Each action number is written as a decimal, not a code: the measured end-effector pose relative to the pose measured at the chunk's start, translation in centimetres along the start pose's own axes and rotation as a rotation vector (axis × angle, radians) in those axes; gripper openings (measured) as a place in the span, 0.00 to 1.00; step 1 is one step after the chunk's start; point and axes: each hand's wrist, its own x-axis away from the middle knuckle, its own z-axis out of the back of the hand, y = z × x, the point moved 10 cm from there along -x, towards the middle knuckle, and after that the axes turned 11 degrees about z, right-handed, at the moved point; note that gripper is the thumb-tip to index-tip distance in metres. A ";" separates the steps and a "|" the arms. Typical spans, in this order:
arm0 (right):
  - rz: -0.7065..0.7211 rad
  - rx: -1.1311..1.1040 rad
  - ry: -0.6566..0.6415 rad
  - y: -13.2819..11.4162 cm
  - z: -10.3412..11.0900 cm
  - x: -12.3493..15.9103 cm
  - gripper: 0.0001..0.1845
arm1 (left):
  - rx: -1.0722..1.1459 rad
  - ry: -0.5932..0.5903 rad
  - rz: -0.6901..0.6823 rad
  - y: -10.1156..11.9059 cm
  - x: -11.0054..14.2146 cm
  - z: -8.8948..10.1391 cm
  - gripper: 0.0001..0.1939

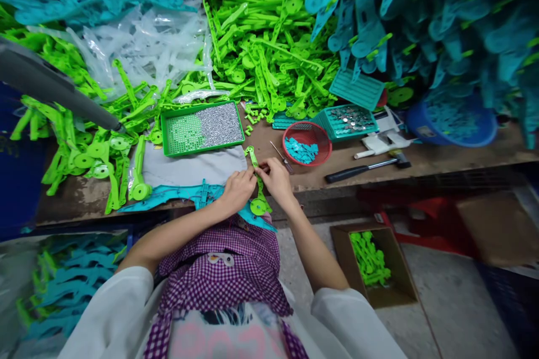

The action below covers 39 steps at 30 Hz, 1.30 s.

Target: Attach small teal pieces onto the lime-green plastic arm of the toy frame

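Note:
A long bright green plastic part with a round end lies at the bench's front edge, between my two hands. My left hand is closed, its fingertips gripping the part's left side. From the right, my right hand pinches the same part near its middle; any small piece under the fingertips is hidden. Beneath them a long blue plastic part lies along the edge, partly covered by my left hand and forearm. A grey cloth is spread behind it.
A green tray of small metal pieces stands behind the cloth. To the right are a screwdriver, a red basket with blue bits, a teal basket and a hammer. Piled green parts and hanging blue parts crowd the back.

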 end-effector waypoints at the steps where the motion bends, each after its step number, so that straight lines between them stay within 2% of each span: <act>1: -0.003 0.003 -0.011 0.0 -0.1 0.0 0.04 | -0.007 0.006 -0.001 0.0 0.0 0.0 0.13; 11: 0.100 0.087 -0.121 -1.6 -0.2 1.4 0.13 | 0.053 -0.026 0.021 -0.2 0.0 0.5 0.13; 15: 0.037 0.056 -0.082 -0.8 -0.5 0.9 0.18 | 0.209 -0.059 0.101 -1.6 -0.4 0.7 0.12; 20: 0.025 0.079 -0.045 -0.4 -0.5 0.4 0.17 | 0.475 -0.051 0.196 -3.8 -2.0 0.3 0.09; 25: 0.035 -0.010 0.086 -0.6 1.4 3.1 0.20 | 0.619 -0.101 0.125 -3.7 -2.4 -0.2 0.05; 26: 0.028 -0.008 0.115 -0.6 1.8 3.7 0.20 | 0.642 -0.104 0.084 -3.5 -2.0 0.1 0.06; 28: 0.023 0.028 0.135 -0.9 2.1 4.5 0.19 | 0.690 -0.087 -0.009 -3.4 -1.2 1.4 0.14; 30: 0.029 0.096 0.095 -1.4 1.7 4.5 0.20 | 0.682 0.000 -0.045 -4.8 -0.5 3.1 0.20; 33: 0.032 0.231 -0.007 -2.0 0.3 3.8 0.22 | 0.442 0.185 0.115 -9.8 -0.4 4.8 0.20; 36: 0.020 0.321 -0.049 -2.2 -0.6 3.1 0.21 | 0.192 0.206 0.219 -13.5 -1.2 4.2 0.25; 39: 0.001 0.320 -0.027 -2.2 -0.9 2.7 0.19 | 0.119 0.160 0.211 -14.6 -2.2 2.7 0.27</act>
